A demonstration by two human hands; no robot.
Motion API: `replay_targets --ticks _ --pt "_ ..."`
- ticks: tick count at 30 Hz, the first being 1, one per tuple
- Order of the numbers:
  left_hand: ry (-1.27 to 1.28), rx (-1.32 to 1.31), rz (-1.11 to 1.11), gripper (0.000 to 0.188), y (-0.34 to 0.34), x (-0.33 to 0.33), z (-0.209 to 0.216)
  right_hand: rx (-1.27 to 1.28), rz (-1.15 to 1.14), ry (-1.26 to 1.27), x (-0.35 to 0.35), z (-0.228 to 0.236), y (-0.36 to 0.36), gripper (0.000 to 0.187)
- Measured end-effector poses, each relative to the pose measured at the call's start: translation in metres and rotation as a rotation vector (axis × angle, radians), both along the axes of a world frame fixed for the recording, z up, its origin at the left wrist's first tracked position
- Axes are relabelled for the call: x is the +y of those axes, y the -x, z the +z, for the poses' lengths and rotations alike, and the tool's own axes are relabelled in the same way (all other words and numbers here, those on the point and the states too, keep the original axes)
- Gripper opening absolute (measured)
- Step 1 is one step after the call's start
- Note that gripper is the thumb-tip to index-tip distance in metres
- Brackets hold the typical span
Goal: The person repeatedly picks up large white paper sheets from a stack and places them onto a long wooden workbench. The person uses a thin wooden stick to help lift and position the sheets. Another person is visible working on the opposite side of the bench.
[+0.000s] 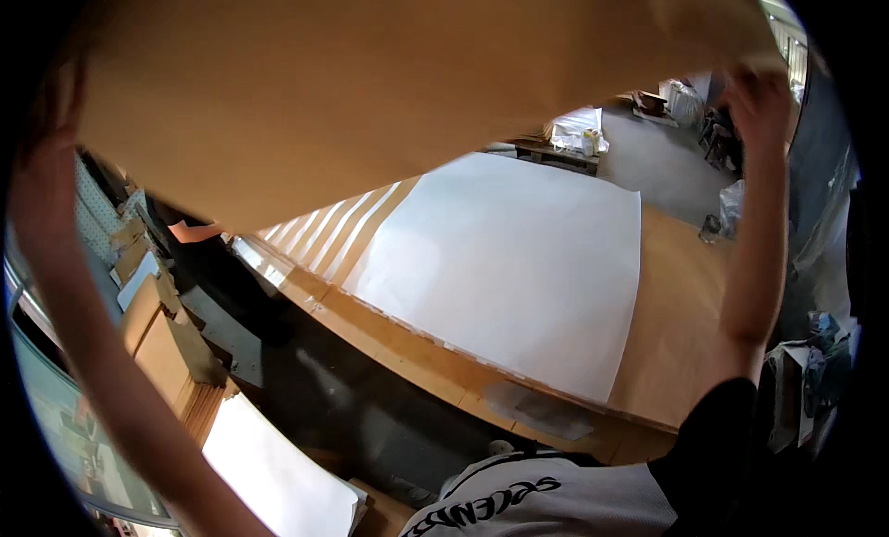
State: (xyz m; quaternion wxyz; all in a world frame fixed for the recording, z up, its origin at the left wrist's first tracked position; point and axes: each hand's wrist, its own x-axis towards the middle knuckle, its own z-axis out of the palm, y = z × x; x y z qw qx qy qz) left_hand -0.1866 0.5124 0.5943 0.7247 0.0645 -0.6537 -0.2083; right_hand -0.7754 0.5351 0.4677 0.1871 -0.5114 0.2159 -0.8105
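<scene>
A large brown paper sheet point(370, 83) is raised across the top of the view, its lower edge hanging above the table. My left hand point(51, 167), dim and slightly blurred, grips its left edge. At the opposite edge my right hand point(757, 102) is closed on the sheet's right corner. Below lies a big white sheet point(519, 268) on the long brown table point(681, 305). Left of it, several white strips point(347, 231) alternate with brown ones, like overlapped sheets fanned out.
Another person's hand point(196, 232) shows at the table's far left end. A stack of white sheets point(269, 472) and brown cardboard point(171, 347) stands at lower left. A pallet point(565, 157) with a white-wrapped bundle point(579, 130) sits beyond the table; an opened box point(792, 380) is at right.
</scene>
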Motion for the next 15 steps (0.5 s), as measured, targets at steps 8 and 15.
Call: replay_targets --ticks 8,15 --pt "-0.256 0.170 -0.539 0.038 0.039 -0.153 -0.198 -0.203 -0.809 -0.242 0.141 -0.126 0.003 0.023" --pt "-1.173 0.307 -0.624 0.043 0.058 -0.213 -0.416 -0.491 -1.004 -0.765 0.161 -0.282 -0.151 0.034"
